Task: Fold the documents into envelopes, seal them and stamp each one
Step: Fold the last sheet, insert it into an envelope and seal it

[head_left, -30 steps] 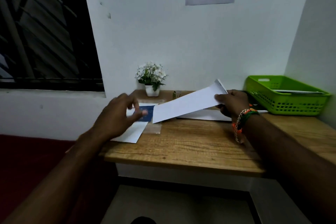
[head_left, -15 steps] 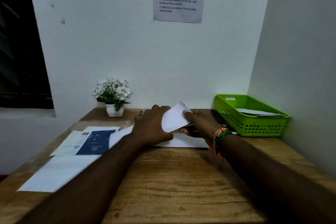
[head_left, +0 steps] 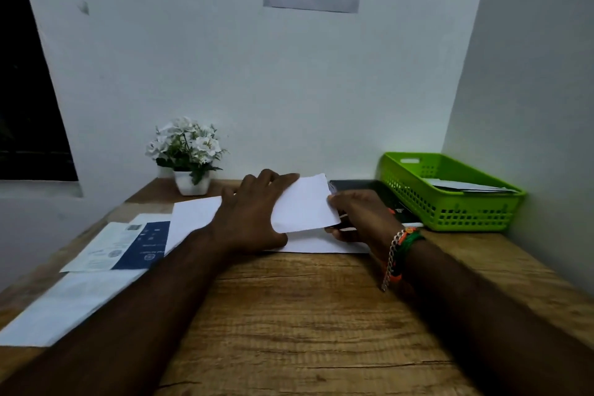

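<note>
A: Nearest the camera, what lay on the wooden surface (head_left: pixel 289 315)?

B: Loose documents (head_left: pixel 96 273) at the near left, one with a dark blue panel, well apart from the fold in progress.

A: And the hands?

B: Further in, the left hand (head_left: pixel 249 219) had its grip on the left part of a folded white sheet (head_left: pixel 303 206), fingers curled over its top edge. The right hand (head_left: pixel 360 214) pinched the sheet's right edge. The sheet was tilted up above another white paper (head_left: pixel 315 244) lying flat on the surface.

A: What could have gone wrong?

B: I'd judge the fold could crease crooked if the two hands pulled unevenly, and then it might not fit an envelope. The paper beneath could also slide if dragged.

A: Any containers?

B: Far right, a green basket (head_left: pixel 450 219) held what looked like a few white envelopes or papers. Beside it lay a dark flat item (head_left: pixel 369 190); I couldn't tell what. A potted plant (head_left: pixel 188 154) stood at the back wall.
</note>
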Available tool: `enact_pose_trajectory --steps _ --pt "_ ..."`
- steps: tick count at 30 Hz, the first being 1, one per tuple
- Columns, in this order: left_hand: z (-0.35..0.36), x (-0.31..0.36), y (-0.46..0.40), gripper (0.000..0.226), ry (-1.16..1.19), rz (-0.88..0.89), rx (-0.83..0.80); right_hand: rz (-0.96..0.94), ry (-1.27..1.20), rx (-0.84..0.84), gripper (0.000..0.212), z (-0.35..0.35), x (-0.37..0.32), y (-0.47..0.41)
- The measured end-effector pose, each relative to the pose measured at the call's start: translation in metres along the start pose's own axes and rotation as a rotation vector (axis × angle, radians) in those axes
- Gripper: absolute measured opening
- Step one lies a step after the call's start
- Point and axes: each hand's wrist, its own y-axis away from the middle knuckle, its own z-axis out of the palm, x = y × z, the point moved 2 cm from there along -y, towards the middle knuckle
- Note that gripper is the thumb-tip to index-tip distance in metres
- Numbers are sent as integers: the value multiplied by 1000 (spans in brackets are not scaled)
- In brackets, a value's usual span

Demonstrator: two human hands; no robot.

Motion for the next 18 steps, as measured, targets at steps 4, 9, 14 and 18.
enact_pose_trajectory --steps 4,9,14,18 --pt "0 3 2 113 -19 16 8 -51 60 44 13 1 1 -1" --pt "1 5 2 110 -21 37 30 -154 194 36 21 3 -1 0" --pt "1 5 3 108 -30 47 44 -140 77 46 17 3 -3 1" --pt "-1 4 2 108 -14 35 53 -71 -20 78 9 0 -4 1"
